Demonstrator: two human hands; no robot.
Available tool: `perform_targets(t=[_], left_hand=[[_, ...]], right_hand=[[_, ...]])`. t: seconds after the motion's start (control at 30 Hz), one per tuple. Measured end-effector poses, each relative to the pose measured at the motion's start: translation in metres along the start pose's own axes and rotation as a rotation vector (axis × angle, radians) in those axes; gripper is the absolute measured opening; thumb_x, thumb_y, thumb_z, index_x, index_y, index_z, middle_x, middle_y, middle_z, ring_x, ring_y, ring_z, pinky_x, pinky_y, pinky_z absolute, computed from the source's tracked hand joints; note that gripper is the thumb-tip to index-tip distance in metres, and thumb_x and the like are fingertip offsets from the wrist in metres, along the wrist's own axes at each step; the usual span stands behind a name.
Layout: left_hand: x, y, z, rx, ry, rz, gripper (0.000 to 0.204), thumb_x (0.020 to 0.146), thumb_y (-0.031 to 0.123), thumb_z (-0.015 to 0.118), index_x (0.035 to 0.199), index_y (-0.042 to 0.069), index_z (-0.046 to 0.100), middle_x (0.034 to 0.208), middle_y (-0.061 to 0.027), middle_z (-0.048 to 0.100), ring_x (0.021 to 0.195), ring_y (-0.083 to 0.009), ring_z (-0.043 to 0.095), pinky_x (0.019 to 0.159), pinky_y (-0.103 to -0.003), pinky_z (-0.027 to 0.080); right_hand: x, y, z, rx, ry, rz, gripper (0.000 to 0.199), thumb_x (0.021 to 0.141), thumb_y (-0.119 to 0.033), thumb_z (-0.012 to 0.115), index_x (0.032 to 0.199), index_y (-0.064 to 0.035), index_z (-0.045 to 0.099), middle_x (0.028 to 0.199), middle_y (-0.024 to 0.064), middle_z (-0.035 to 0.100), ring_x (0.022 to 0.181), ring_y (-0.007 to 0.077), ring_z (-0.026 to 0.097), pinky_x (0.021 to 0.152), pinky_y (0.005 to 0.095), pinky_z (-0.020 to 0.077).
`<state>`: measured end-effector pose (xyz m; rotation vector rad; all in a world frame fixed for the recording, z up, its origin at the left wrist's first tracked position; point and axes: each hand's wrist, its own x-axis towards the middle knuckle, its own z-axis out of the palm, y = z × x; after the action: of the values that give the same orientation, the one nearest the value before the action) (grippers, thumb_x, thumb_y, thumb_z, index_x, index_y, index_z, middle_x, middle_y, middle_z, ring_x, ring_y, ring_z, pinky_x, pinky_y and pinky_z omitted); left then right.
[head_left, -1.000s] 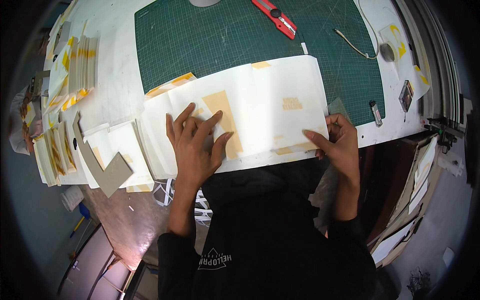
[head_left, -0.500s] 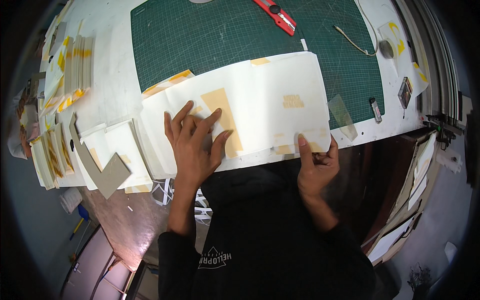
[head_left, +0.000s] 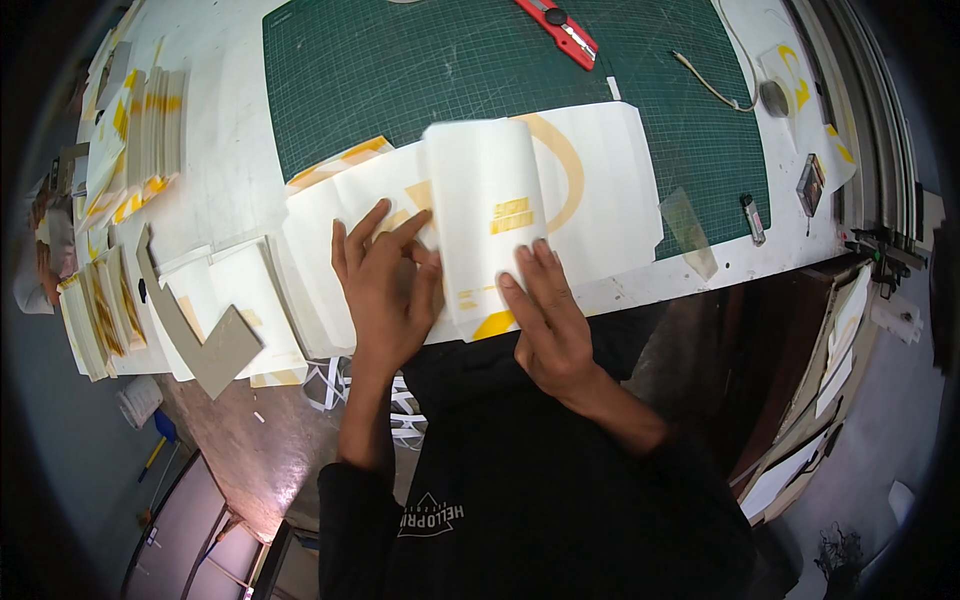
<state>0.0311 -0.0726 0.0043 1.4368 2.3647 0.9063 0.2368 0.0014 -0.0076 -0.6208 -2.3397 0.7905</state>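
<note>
A white printed sheet (head_left: 600,170) with yellow print lies along the table's near edge. Its right part is turned over to the left as a folded panel (head_left: 483,170) that bears yellow markings. My left hand (head_left: 385,285) rests on the sheet left of this panel, fingers spread, with the thumb by the panel's left edge. On the panel's lower right side lies my right hand (head_left: 550,325), its fingers stretched out and pressing the paper. More white sheets show beneath the folded one, including a large yellow curve right of the panel.
A green cutting mat (head_left: 400,80) spans the far side, with a red utility knife (head_left: 560,30) on it. At left are stacks of folded printed paper (head_left: 150,140) and an angled grey board piece (head_left: 205,350). A lighter (head_left: 752,220) and a cable (head_left: 710,90) lie at right.
The sheet's right panel has been folded over to the left. My right hand moved left with it, from gripping the lower right corner to lying flat on the panel. My left hand stayed nearly still.
</note>
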Motion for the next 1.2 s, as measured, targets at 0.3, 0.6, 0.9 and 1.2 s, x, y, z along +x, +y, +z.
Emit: perform_targets(t=[0.3, 0.6, 0.9, 1.2], left_hand=[[0.000, -0.001, -0.002, -0.192, 0.037, -0.064, 0.050, 0.095, 0.016, 0.075, 0.140, 0.004, 0.060, 0.094, -0.0035, 0.072, 0.128, -0.0221, 0.058, 0.129, -0.057, 0.009], [0.001, -0.003, -0.004, -0.290, -0.003, -0.116, 0.055, 0.092, 0.012, 0.078, 0.143, 0.007, 0.057, 0.094, -0.0007, 0.072, 0.114, -0.0163, 0.065, 0.129, -0.056, 0.006], [0.003, -0.001, -0.003, -0.247, 0.037, -0.074, 0.048, 0.092, 0.012, 0.078, 0.137, 0.008, 0.063, 0.093, 0.0007, 0.072, 0.137, -0.0238, 0.053, 0.128, -0.055, 0.009], [0.004, 0.007, -0.006, -0.135, 0.022, -0.078, 0.027, 0.091, 0.011, 0.076, 0.118, 0.012, 0.080, 0.091, 0.0021, 0.073, 0.136, -0.0289, 0.053, 0.128, -0.057, 0.010]], right_hand=[[0.003, 0.001, -0.006, 0.011, -0.091, -0.062, 0.052, 0.083, 0.017, 0.061, 0.134, 0.0069, 0.063, 0.148, 0.0251, 0.059, 0.144, 0.0481, 0.050, 0.114, 0.0637, 0.0464], [-0.001, 0.011, -0.012, 0.058, -0.073, -0.075, 0.046, 0.082, 0.016, 0.061, 0.127, 0.0081, 0.066, 0.145, 0.0246, 0.062, 0.142, 0.0474, 0.053, 0.115, 0.0630, 0.0463], [0.000, 0.015, -0.016, 0.038, -0.127, -0.089, 0.041, 0.085, 0.010, 0.062, 0.125, 0.0068, 0.068, 0.145, 0.0223, 0.062, 0.142, 0.0460, 0.054, 0.116, 0.0640, 0.0446], [0.058, 0.025, -0.050, 0.190, -0.130, 0.009, 0.037, 0.092, -0.011, 0.068, 0.127, 0.0029, 0.069, 0.141, 0.0224, 0.065, 0.137, 0.0418, 0.059, 0.120, 0.0596, 0.0384]])
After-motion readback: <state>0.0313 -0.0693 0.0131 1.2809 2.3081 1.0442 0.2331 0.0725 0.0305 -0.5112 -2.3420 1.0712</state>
